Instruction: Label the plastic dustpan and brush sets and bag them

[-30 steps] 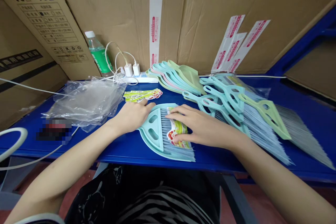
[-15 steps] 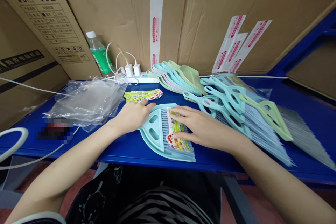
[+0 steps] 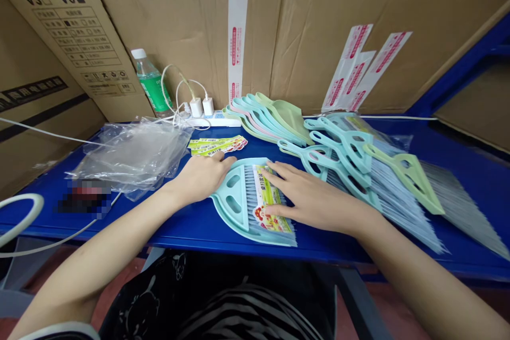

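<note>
A light blue brush lies on a light blue dustpan (image 3: 233, 223) near the table's front edge. On the bristles rests a yellow-green printed card (image 3: 266, 191). My left hand (image 3: 207, 175) is closed around the handle end of the brush and dustpan, hiding the handles. Spread fingers of my right hand (image 3: 303, 191) touch the card and its right side. Behind my left hand a fan of similar cards (image 3: 219, 144) lies on the table.
Stacked dustpans (image 3: 279, 117) stand at the back, brushes (image 3: 386, 186) are piled to the right. Clear plastic bags (image 3: 131, 151) lie left, near a bottle (image 3: 153, 87), a power strip (image 3: 227, 119) and white cables. Cardboard walls the table (image 3: 175, 234) at the back.
My right hand has shifted slightly to the right on the card, and more of the card's print shows. My left hand has stayed in place.
</note>
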Tool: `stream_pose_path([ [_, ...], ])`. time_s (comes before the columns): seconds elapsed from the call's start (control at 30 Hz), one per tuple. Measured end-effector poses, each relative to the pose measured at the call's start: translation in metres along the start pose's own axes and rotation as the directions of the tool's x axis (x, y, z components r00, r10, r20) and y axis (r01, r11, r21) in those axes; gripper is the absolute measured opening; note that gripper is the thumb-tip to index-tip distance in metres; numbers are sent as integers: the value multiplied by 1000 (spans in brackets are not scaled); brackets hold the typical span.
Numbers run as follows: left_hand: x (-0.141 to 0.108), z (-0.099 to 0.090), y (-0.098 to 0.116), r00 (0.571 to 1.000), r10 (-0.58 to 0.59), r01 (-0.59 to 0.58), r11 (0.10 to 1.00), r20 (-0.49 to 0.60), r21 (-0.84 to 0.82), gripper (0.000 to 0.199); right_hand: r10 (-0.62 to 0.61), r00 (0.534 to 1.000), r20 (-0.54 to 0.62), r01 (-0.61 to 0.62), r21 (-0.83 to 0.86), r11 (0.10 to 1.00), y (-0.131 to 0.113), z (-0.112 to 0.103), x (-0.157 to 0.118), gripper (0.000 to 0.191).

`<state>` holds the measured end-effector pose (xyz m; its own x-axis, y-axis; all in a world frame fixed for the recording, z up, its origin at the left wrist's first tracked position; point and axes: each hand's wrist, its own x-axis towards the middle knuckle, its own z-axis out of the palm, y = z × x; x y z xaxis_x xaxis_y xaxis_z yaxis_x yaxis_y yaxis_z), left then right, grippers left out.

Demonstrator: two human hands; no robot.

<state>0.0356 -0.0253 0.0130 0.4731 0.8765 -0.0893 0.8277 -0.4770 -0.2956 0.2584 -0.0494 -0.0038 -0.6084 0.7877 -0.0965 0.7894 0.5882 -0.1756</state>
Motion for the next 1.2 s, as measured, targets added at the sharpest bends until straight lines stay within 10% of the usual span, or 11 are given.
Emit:
stream_pose_path([
  [0.47,-1,0,0,1000,-6,6,1000,7,20,37,-3,996,86,0,34,999,11,-4,-12,110],
  [1.2,-1,0,-1,1000,5,-5,1000,9,9,37,-21,999,-24,27,302,953,7,-15,-8,86],
])
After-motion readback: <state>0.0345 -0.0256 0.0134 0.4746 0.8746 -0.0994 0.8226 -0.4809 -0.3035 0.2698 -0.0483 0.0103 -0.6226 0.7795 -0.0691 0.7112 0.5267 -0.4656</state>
